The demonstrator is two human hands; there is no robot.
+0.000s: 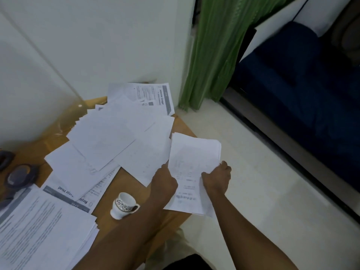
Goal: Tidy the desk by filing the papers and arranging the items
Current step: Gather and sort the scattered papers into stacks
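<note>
Sheaf of papers [194, 152] hangs past right edge of counter [126, 178]; your left hand [164, 181] and right hand [216, 180] each have fingers clamped on 1 side. Tap edges square on counter, steer clear of cup [124, 205], then gather loose sheets [109, 133].

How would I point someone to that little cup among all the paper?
Find the light brown wooden desk strewn with white paper sheets. On bare wood near its front edge, left of the held paper stack, stands a small white china cup with a dark patterned band and a handle. Everything around it is flat paper.
</note>
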